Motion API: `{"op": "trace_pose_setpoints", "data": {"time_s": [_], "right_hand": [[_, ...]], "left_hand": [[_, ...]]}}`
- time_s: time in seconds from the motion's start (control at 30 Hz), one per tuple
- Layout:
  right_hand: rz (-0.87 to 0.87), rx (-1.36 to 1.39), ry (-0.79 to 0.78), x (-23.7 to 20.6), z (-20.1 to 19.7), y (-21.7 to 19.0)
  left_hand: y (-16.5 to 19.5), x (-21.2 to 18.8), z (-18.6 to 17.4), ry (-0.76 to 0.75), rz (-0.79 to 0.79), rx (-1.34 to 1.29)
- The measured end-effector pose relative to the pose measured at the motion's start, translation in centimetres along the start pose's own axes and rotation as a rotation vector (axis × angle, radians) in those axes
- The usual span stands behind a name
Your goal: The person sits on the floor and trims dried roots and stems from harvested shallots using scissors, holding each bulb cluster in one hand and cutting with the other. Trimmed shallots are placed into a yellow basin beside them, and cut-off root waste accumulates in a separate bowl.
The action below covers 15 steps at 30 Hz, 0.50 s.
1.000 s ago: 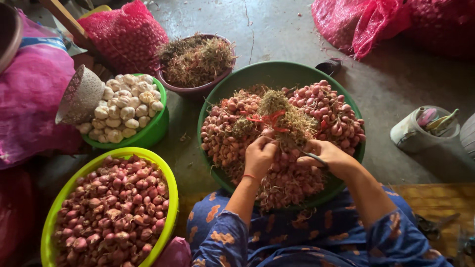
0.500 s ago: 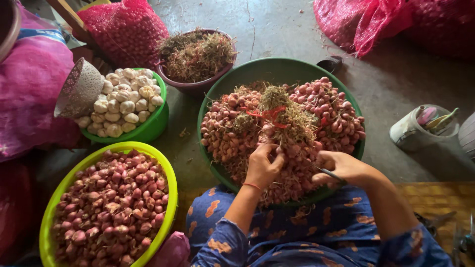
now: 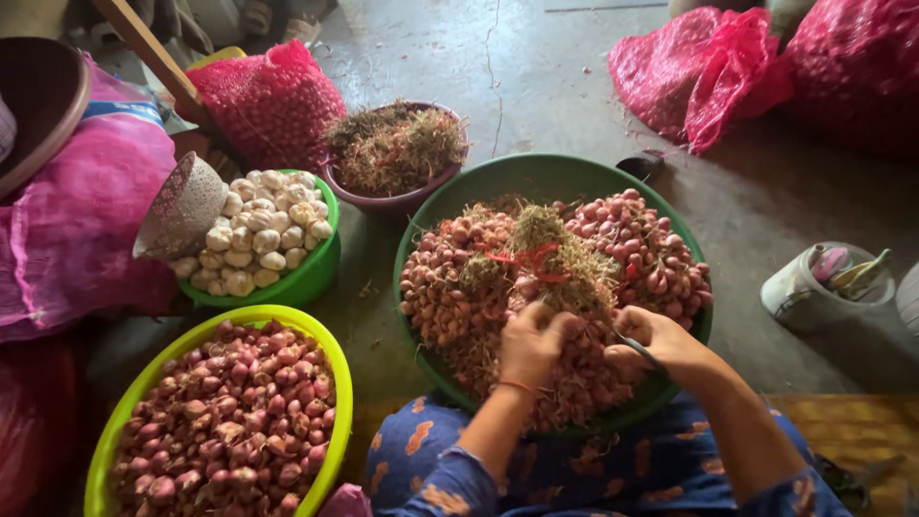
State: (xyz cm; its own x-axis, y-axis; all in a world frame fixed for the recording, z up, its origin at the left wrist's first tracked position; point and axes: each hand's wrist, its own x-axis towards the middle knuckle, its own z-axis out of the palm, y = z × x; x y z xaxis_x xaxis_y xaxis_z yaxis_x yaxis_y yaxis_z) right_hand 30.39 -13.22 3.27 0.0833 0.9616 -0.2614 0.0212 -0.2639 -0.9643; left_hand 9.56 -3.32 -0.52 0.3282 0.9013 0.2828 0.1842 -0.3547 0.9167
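We are gripping shallots (image 3: 574,383) lower centre: left hand (image 3: 531,347) clenching a bunch, right hand (image 3: 656,340) grasping a small blade (image 3: 637,349) over the dark green basin (image 3: 536,177).

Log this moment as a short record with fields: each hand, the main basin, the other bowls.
left hand: gripping a bunch of shallots in the pile
right hand: holds a small metal tool, kind unclear
dark green basin: heaped with untrimmed shallots with dry stalks
lime basin: trimmed shallots
green bowl: garlic bulbs
purple bowl: dry trimmings
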Motion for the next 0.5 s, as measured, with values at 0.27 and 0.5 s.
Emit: {"op": "trace_pose_setpoints", "data": {"time_s": [0.27, 0.5], "right_hand": [[0.109, -0.048, -0.068, -2.5, -2.0, -0.9], [0.253, -0.192, -0.187, -2.0, -0.4, -0.1]], "left_hand": [[2.6, 0.6, -0.4, -0.206, 0.303, 0.334], [-2.0, 0.4, -2.3, -0.016, -0.290, -0.565]]}}
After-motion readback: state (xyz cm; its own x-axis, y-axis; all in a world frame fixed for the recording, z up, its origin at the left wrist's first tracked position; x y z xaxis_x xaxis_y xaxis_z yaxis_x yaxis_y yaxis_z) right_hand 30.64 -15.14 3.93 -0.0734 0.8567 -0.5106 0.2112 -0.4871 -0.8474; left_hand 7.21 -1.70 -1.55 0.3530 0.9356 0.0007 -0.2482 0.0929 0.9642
